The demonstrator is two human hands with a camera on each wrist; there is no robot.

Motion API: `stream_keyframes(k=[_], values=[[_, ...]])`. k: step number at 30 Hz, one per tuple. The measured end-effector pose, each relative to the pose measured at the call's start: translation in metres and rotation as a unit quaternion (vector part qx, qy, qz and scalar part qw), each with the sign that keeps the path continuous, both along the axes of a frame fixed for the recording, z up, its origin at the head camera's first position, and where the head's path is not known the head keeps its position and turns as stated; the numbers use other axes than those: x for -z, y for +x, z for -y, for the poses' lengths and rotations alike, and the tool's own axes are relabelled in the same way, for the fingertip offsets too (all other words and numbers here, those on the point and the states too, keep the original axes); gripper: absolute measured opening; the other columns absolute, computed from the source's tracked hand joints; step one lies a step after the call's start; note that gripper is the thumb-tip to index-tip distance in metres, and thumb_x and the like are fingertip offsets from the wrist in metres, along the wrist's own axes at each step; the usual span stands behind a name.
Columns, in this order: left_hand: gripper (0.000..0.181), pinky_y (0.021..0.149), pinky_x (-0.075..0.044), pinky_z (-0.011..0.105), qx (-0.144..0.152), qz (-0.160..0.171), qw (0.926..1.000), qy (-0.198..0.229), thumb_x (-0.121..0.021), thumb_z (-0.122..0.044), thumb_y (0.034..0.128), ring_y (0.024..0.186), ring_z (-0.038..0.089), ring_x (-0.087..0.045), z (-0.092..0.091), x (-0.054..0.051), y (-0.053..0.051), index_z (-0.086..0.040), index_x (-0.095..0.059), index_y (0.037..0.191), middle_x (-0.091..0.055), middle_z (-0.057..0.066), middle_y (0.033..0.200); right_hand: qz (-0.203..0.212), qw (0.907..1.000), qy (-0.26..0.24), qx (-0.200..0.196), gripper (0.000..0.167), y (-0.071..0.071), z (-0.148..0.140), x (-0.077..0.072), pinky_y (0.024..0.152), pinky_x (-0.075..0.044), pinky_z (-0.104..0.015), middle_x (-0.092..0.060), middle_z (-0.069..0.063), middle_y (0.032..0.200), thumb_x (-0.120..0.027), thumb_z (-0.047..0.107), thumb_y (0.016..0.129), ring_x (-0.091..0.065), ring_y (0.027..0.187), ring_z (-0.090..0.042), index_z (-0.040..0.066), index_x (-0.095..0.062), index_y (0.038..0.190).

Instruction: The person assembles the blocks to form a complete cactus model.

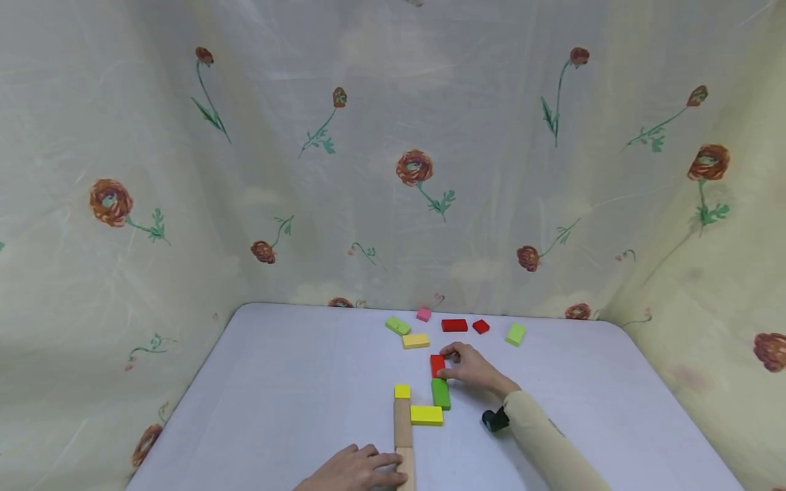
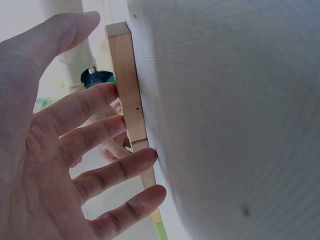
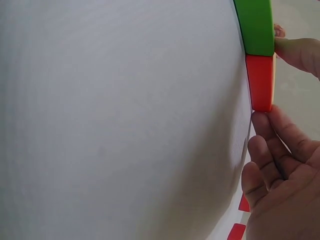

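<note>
My right hand [image 1: 471, 369] is at a red block [image 1: 437, 366], fingertips [image 3: 261, 120] on its far end and thumb near the seam with a green block [image 1: 441, 394]. Red and green lie end to end. A yellow block [image 1: 426, 415] lies crosswise between the green block and a wooden block [image 1: 402, 423], which has a small yellow block [image 1: 402, 391] at its far end. My left hand [image 1: 362, 469] has extended fingers touching the side of a second wooden block [image 2: 126, 75], nearer me and in line with the first. Its thumb stands away from the wood.
Toward the table's back lie a light green block [image 1: 398, 326], a pale yellow block [image 1: 416, 341], a pink block [image 1: 424, 314], a long red block [image 1: 454, 326], a small red block [image 1: 481, 326] and another light green block [image 1: 516, 334]. A flowered curtain [image 1: 368, 170] hangs behind.
</note>
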State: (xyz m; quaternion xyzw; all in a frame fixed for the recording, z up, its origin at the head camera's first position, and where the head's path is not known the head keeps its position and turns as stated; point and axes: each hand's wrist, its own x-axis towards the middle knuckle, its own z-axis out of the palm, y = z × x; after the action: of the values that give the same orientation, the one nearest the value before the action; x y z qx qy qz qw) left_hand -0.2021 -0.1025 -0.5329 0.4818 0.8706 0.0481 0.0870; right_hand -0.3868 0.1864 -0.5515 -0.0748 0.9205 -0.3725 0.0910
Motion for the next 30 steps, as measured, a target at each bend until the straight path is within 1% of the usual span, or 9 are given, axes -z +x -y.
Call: stream_keyframes(k=[3, 9, 15, 19, 22, 24, 26, 27, 30], values=[[0.051, 0.076, -0.049, 0.023, -0.002, -0.002, 1.0, -0.004, -0.049, -0.062, 0.0917, 0.105, 0.006, -0.057, 0.0, -0.001, 0.0, -0.038, -0.051, 0.137, -0.054, -0.012, 0.138, 0.001, 1.0, -0.005, -0.004, 0.05, -0.001, 0.0, 0.001, 0.093, -0.048, -0.04, -0.059, -0.002, 0.112, -0.081, 0.029, 0.077, -0.05, 0.104, -0.019, 0.012, -0.059, 0.119], [0.049, 0.074, -0.048, 0.023, 0.001, -0.001, 1.0, 0.004, -0.048, -0.059, 0.0931, 0.104, 0.006, -0.058, 0.001, 0.0, 0.0, -0.036, -0.053, 0.136, -0.055, -0.011, 0.137, 0.004, 1.0, -0.004, -0.004, 0.049, 0.001, 0.0, 0.002, 0.093, -0.048, -0.04, -0.059, -0.003, 0.115, -0.08, 0.027, 0.079, -0.051, 0.105, -0.019, 0.012, -0.058, 0.12], [0.05, 0.074, -0.048, 0.022, 0.004, -0.005, 0.9999, 0.01, -0.047, -0.06, 0.093, 0.104, 0.007, -0.058, 0.001, 0.0, 0.0, -0.036, -0.053, 0.136, -0.055, -0.01, 0.137, -0.008, 0.9998, 0.002, 0.017, 0.044, 0.004, 0.0, 0.0, 0.089, -0.05, -0.038, -0.06, -0.004, 0.116, -0.074, 0.028, 0.085, -0.053, 0.104, -0.02, 0.013, -0.057, 0.123], [0.05, 0.074, -0.048, 0.022, 0.004, -0.006, 0.9999, 0.008, -0.047, -0.06, 0.0934, 0.104, 0.006, -0.058, 0.001, 0.002, 0.0, -0.036, -0.053, 0.136, -0.055, -0.01, 0.137, -0.024, 0.9992, -0.013, 0.03, 0.04, 0.004, -0.006, -0.002, 0.088, -0.051, -0.037, -0.061, -0.002, 0.115, -0.071, 0.027, 0.087, -0.054, 0.105, -0.02, 0.014, -0.058, 0.122], [0.049, 0.074, -0.047, 0.021, 0.003, -0.009, 0.9999, 0.01, -0.047, -0.059, 0.0937, 0.103, 0.006, -0.057, 0.001, 0.004, 0.0, -0.036, -0.053, 0.136, -0.055, -0.011, 0.137, -0.039, 0.9978, -0.034, 0.042, 0.037, 0.002, -0.018, -0.006, 0.088, -0.05, -0.038, -0.06, -0.003, 0.118, -0.07, 0.024, 0.088, -0.052, 0.108, -0.021, 0.014, -0.058, 0.122], [0.048, 0.073, -0.047, 0.02, 0.003, -0.014, 0.9998, 0.014, -0.047, -0.059, 0.0938, 0.103, 0.006, -0.057, 0.001, 0.005, 0.0, -0.036, -0.054, 0.136, -0.055, -0.011, 0.137, -0.048, 0.9968, -0.043, 0.046, 0.038, -0.002, -0.029, -0.009, 0.09, -0.048, -0.039, -0.059, -0.005, 0.121, -0.068, 0.022, 0.09, -0.051, 0.111, -0.023, 0.012, -0.056, 0.124], [0.048, 0.072, -0.046, 0.02, 0.003, -0.017, 0.9997, 0.016, -0.048, -0.059, 0.0937, 0.102, 0.006, -0.057, 0.001, 0.005, 0.0, -0.037, -0.054, 0.135, -0.055, -0.011, 0.137, -0.064, 0.9949, -0.051, 0.059, 0.038, -0.007, -0.043, -0.012, 0.091, -0.045, -0.04, -0.059, -0.009, 0.122, -0.067, 0.019, 0.09, -0.049, 0.112, -0.026, 0.01, -0.055, 0.125], [0.048, 0.072, -0.046, 0.02, 0.002, -0.016, 0.9997, 0.017, -0.048, -0.059, 0.0934, 0.102, 0.005, -0.057, 0.001, 0.005, 0.0, -0.037, -0.054, 0.135, -0.055, -0.011, 0.137, -0.072, 0.9941, -0.056, 0.059, 0.039, -0.01, -0.049, -0.014, 0.091, -0.044, -0.041, -0.058, -0.012, 0.123, -0.066, 0.017, 0.09, -0.049, 0.113, -0.028, 0.007, -0.054, 0.126], [0.048, 0.073, -0.047, 0.02, 0.001, -0.017, 0.9997, 0.018, -0.048, -0.059, 0.093, 0.103, 0.006, -0.057, 0.001, 0.006, 0.0, -0.037, -0.054, 0.135, -0.056, -0.011, 0.136, -0.085, 0.9915, -0.069, 0.071, 0.041, -0.016, -0.069, -0.017, 0.094, -0.039, -0.043, -0.055, -0.018, 0.127, -0.062, 0.013, 0.091, -0.046, 0.116, -0.031, 0.002, -0.05, 0.129]])
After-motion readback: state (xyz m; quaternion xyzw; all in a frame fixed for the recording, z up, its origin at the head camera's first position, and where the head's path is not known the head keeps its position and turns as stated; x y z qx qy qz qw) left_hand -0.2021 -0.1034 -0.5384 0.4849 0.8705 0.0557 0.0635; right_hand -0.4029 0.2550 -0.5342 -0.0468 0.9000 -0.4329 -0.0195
